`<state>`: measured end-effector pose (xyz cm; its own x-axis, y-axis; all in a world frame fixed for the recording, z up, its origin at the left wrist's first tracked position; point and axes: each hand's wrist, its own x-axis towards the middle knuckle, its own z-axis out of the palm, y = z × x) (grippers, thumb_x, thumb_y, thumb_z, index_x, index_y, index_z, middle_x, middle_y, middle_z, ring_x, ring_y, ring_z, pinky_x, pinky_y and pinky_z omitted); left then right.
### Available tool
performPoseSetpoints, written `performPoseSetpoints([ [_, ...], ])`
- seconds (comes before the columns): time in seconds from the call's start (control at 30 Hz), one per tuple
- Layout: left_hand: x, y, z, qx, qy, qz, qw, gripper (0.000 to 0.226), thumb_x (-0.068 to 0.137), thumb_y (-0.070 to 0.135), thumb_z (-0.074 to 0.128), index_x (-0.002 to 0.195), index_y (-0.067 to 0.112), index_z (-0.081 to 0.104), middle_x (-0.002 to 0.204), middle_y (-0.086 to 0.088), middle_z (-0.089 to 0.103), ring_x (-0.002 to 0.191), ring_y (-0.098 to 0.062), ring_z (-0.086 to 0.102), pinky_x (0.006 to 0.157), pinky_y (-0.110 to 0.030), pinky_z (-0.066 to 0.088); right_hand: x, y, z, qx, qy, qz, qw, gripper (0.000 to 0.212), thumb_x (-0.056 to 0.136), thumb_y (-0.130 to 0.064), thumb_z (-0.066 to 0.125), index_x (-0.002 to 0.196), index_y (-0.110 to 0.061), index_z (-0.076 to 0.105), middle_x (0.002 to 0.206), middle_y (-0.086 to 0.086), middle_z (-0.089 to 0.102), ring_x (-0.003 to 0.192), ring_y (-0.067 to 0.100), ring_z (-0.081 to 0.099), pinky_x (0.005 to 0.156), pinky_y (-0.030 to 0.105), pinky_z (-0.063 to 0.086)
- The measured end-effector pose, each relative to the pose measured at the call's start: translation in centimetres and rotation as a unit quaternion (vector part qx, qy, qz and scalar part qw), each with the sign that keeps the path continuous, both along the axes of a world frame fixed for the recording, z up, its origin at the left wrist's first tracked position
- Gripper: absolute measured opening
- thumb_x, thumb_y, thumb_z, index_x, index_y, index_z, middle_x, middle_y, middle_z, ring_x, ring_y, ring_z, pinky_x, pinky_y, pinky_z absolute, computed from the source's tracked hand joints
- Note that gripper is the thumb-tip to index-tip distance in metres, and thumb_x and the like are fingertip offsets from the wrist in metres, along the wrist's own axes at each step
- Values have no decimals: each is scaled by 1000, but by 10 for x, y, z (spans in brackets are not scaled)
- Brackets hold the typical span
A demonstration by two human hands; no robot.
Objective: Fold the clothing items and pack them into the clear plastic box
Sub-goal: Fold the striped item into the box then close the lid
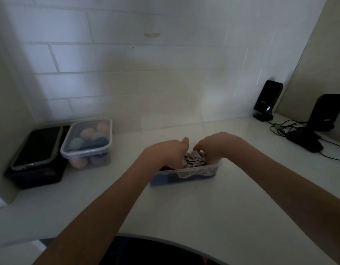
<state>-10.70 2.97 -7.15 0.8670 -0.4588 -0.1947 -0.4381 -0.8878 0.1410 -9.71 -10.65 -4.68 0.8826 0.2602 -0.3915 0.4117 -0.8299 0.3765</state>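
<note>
A clear plastic box (165, 178) stands on the white counter in the middle of the head view. Inside it sits a bunched black-and-white striped garment (195, 159), with a dark red item (164, 167) and something dark blue beside and below it. My left hand (168, 150) reaches into the box from the left, fingers curled down against the striped garment. From the right, my right hand (215, 145) curls its fingers over the garment's top and right side. The fingertips of both hands are hidden in the cloth.
A lidded clear box of coloured balls (87, 142) stands at the back left, next to a phone (36, 146) lying on a black case. Two black stands (267, 100) (316, 121) with cables occupy the back right. The counter's curved front edge (165, 237) is near me.
</note>
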Motion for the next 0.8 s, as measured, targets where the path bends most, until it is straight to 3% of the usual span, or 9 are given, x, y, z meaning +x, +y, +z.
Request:
performPoseSetpoints([
  [0.2, 2, -2, -4, 18, 12, -8, 1000, 52, 90, 25, 52, 129, 9, 22, 101, -17, 59, 81, -29, 51, 72, -40, 44, 1, 4, -2, -24, -31, -4, 999, 56, 80, -34, 66, 133, -34, 46, 120, -4, 60, 111, 20, 58, 81, 32, 38],
  [0.33, 1, 1, -7, 18, 28, -17, 999, 56, 89, 27, 52, 129, 9, 18, 79, -6, 51, 78, -30, 50, 80, -45, 46, 1, 6, -2, -11, 1, -23, 1000, 58, 79, -34, 68, 133, -32, 46, 122, -4, 59, 112, 20, 57, 85, 32, 43],
  [0.4, 1, 3, -8, 12, 33, -15, 999, 56, 89, 28, 53, 129, 10, 18, 78, -6, 53, 79, -30, 52, 81, -46, 47, 0, 0, 4, 47, 34, -37, 998, 62, 77, -29, 71, 133, -28, 47, 122, -3, 58, 106, 20, 60, 87, 32, 50],
  [0.47, 1, 3, -9, 6, 35, -13, 999, 56, 89, 28, 53, 128, 11, 18, 93, -14, 61, 84, -32, 56, 82, -47, 49, -6, -9, 17, 135, 54, -57, 988, 64, 74, -23, 75, 131, -28, 46, 102, -7, 55, 83, 16, 60, 70, 26, 51],
  [0.53, 1, 3, -10, -1, 30, -12, 999, 56, 89, 26, 54, 128, 12, 18, 101, -17, 62, 87, -33, 57, 83, -46, 49, -12, -16, 28, 195, 16, -45, 980, 57, 71, -24, 78, 120, -31, 50, 86, -10, 47, 78, 14, 52, 65, 25, 44],
  [0.6, 1, 3, -11, -9, 27, -7, 1000, 54, 89, 25, 53, 128, 14, 18, 100, -16, 62, 84, -32, 57, 81, -45, 49, -18, -19, 32, 225, -51, -11, 973, 34, 75, -25, 74, 102, -30, 54, 90, -9, 53, 81, 13, 50, 64, 26, 40],
  [0.67, 2, 2, -12, -15, 27, -5, 1000, 51, 90, 23, 51, 127, 13, 18, 96, -16, 62, 80, -31, 56, 77, -44, 48, -23, -18, 30, 211, -61, 4, 976, 19, 80, -21, 68, 94, -31, 60, 96, -10, 60, 84, 13, 53, 65, 26, 41],
  [0.8, 3, 1, -12, -23, 27, -5, 999, 50, 90, 19, 51, 127, 9, 19, 87, -15, 58, 72, -28, 51, 67, -37, 41, -24, -16, 19, 138, -48, -17, 989, 38, 83, -23, 65, 118, -36, 58, 112, -12, 65, 94, 14, 56, 71, 29, 41],
])
